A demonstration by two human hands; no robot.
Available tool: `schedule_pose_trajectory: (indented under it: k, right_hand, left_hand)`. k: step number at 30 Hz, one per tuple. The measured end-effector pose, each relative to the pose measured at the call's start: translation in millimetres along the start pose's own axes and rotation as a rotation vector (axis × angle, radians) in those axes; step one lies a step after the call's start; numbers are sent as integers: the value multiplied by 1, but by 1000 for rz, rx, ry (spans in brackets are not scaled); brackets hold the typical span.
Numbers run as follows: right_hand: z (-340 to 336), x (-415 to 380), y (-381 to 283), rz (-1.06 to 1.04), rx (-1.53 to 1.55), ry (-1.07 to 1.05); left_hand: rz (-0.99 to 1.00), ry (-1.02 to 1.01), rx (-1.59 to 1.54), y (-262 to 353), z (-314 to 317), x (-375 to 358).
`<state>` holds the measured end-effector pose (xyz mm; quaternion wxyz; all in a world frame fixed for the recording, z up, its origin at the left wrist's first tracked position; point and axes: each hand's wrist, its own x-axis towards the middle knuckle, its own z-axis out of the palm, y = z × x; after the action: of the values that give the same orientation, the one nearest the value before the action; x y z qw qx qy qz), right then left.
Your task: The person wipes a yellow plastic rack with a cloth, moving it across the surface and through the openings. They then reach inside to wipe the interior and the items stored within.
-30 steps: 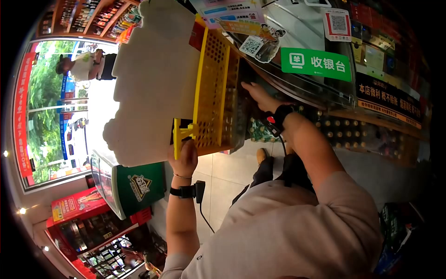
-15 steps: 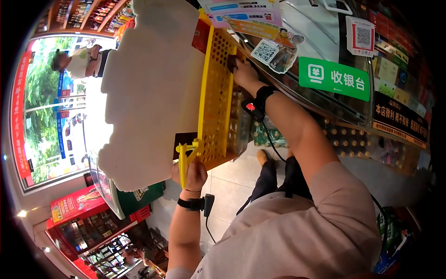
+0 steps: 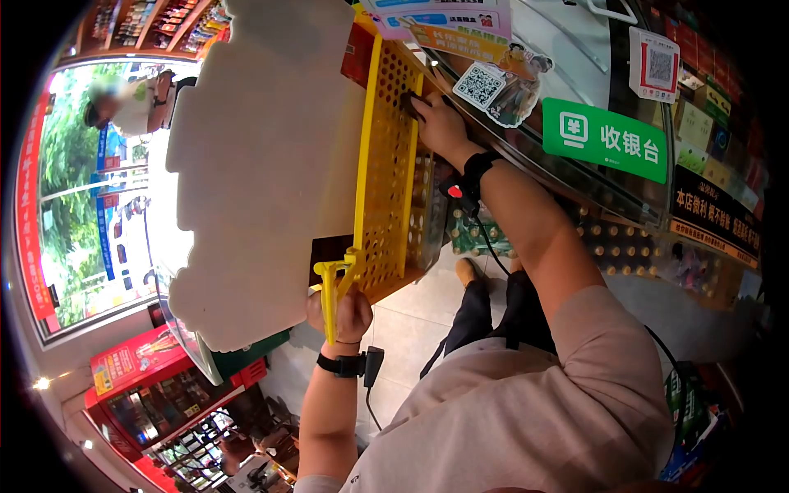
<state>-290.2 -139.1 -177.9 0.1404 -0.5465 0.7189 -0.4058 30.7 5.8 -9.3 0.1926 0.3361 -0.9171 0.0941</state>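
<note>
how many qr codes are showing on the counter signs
2. One black-and-white QR code is on the slanted card just beyond the right hand at the yellow plastic basket; another QR code is on the red-framed sign above the green sign. Others may be hidden.

basket (image 3: 386,181) on counter (image 3: 567,74) | sign (image 3: 604,141) right of basket

Left hand (image 3: 341,312) fisted low; right hand (image 3: 436,123) stretched forward, fingers curled

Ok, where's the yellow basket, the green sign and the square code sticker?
yellow basket (image 3: 385,177), head view, on its perforated side wall.
green sign (image 3: 606,140), head view, on its middle.
square code sticker (image 3: 479,85), head view, on the black-and-white pattern.
</note>
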Motion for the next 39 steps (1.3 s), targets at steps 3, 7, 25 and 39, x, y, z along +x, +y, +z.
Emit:
schedule_pose_trajectory:
  k: [3,7,25,39]
  right_hand:
    - [-4,4,2,61,23,-81]
    - [13,10,-8,149,189,48]
    - [-3,0,-10,204,53,-222]
    - [-5,-8,-26,315,261,-271]
  left_hand:
    - [13,27,5,-2,3,-2]
    - [13,19,-6,-1,2,0]
    - [41,39,81,3,-2,7]
    - [37,64,85,10,-2,15]
